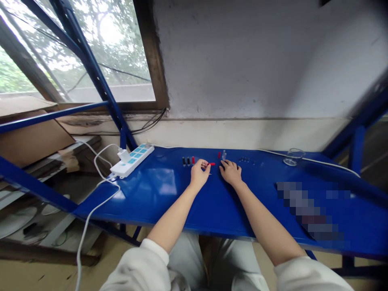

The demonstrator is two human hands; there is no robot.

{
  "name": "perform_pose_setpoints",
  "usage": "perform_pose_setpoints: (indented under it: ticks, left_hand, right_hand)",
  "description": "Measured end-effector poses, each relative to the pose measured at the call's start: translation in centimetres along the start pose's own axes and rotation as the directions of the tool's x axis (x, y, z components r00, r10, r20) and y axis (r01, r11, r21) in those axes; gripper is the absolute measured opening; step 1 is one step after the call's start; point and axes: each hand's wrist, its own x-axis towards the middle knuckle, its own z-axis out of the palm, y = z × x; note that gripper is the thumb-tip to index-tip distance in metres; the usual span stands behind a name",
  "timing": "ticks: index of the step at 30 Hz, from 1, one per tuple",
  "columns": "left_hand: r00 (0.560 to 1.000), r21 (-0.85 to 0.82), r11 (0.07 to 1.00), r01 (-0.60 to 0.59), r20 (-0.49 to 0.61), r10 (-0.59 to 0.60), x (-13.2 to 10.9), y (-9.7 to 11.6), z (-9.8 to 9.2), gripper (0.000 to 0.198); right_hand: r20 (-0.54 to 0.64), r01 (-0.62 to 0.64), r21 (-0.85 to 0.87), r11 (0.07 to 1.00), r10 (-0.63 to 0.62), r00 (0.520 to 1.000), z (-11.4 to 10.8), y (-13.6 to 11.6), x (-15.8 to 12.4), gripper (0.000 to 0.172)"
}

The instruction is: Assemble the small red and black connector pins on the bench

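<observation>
My left hand (199,174) pinches a slim red plug-like cylinder (211,164) between thumb and fingertips, just above the blue tabletop. A thin pointed piece (209,174) shows below those fingers; I cannot tell whether it is held too. Fingers apart, my right hand (231,172) rests on the table, close to a small clear plastic piece (224,154) and a loose red piece (219,155). Left of my left hand, a black piece (183,161), another black piece (188,161) and a red piece (193,160) stand in a row.
Several tiny clear parts (244,159) lie right of my right hand. A clear round container (291,157) sits at the back right. On the left is a white power strip (132,161) with a cable. A pixelated object (306,208) lies on the right of the blue table (151,202).
</observation>
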Motion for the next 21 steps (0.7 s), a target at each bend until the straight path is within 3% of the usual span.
perform_pose_setpoints:
  ticks: [21]
  left_hand:
    - [1.0, -0.037, 0.999, 0.007, -0.029, -0.008, 0.14, -0.32, 0.05, 0.006]
  right_hand:
    - [-0.028, 0.063, 0.107, 0.992, -0.061, 0.998, 0.2, 0.24, -0.24, 0.041]
